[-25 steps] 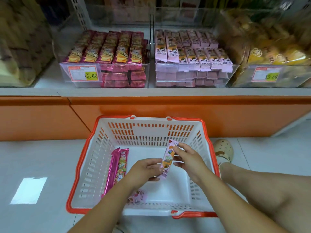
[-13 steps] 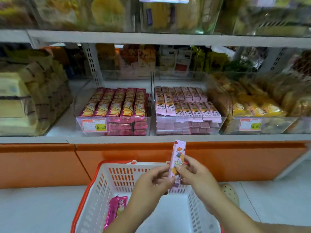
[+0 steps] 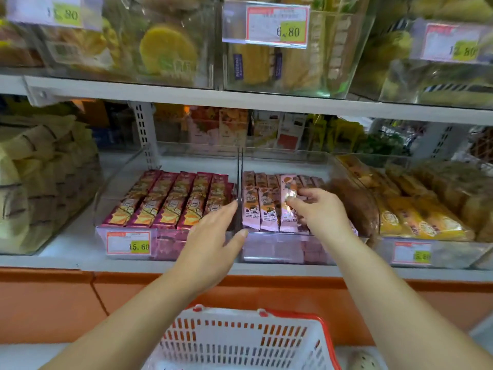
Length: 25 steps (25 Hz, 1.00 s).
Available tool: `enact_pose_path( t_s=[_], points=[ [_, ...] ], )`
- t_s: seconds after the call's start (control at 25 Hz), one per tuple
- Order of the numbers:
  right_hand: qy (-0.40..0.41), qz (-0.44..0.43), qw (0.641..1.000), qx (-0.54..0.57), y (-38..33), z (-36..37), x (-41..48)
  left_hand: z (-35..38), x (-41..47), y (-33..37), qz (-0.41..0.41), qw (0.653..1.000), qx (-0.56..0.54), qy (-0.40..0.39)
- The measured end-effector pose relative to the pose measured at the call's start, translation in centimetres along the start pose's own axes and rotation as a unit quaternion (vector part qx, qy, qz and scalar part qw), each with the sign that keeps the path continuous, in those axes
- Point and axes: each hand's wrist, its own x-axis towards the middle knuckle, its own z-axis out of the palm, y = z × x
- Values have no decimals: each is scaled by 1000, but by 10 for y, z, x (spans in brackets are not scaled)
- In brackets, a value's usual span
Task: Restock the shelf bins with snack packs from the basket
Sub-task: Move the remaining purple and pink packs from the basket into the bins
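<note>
My right hand [image 3: 322,214] pinched a pale pink snack pack [image 3: 289,184] between thumb and fingertips, gripping it about midway along. My left hand [image 3: 210,236] was spread flat, fingers straight and holding nothing, its fingertips at the clear divider [image 3: 239,177] between two bins.

The pack lay ahead of my right hand and just to its left. Its long axis ran away from me, parallel to the rows of matching packs [image 3: 252,206] in the right-hand bin [image 3: 272,252]. It sat over those rows, near the bin's middle; whether it rested on them I could not tell. The right hand was plainly the nearer one, so I judged that setting the pack down meant lowering it straight into line, with no turning needed.

Magenta packs [image 3: 170,201] filled the neighbouring bin to the left. The basket [image 3: 314,320] stood below, well apart from the shelf, between my forearms.
</note>
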Motion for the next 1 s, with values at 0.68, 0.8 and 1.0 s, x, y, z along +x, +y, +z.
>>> enact_pose_path(
  t_s=[0.68, 0.8, 1.0],
  points=[
    [-42, -148, 988, -28, 59, 29, -124, 21, -121, -94, -57, 990, 12, -129],
    [-326, 26, 925, -192, 146, 61, -167, 62, -184, -151, -129, 916, 71, -374],
    [-508, 238, 796, -229, 235, 94, -225, 124, -223, -187, -198, 811, 101, -542]
  ],
)
